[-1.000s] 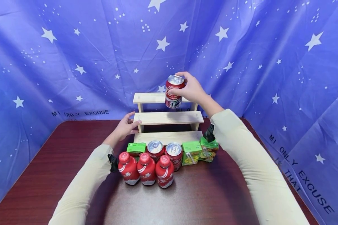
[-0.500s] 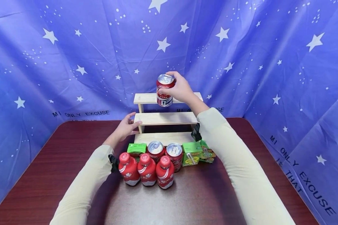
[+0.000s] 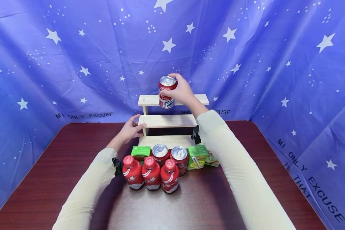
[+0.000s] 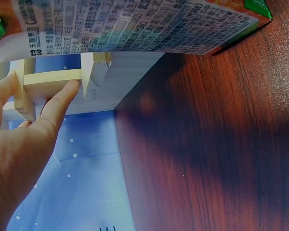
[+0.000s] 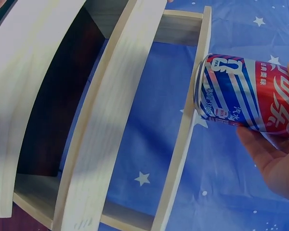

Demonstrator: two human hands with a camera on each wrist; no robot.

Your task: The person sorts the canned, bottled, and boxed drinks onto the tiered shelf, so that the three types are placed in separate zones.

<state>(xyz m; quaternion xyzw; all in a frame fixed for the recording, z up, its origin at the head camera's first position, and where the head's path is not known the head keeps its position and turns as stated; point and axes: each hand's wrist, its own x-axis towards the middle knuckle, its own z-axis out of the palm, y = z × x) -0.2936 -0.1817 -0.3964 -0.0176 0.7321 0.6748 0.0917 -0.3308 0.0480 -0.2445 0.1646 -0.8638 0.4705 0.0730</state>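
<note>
My right hand grips a red soda can at the top step of a three-step wooden shelf. In the right wrist view the can has a silver and blue printed lower part, and its base is at the edge of the top board; whether they touch I cannot tell. My left hand holds the left end of the shelf, thumb on the middle board. Fingers press against the wood in the left wrist view.
Before the shelf stand red bottles, two more soda cans and green juice boxes. One box fills the top of the left wrist view. A starry blue curtain hangs behind the dark red table.
My right hand has carried the can leftward along the top step, slowing in the last half second. The left hand keeps its hold on the shelf.
</note>
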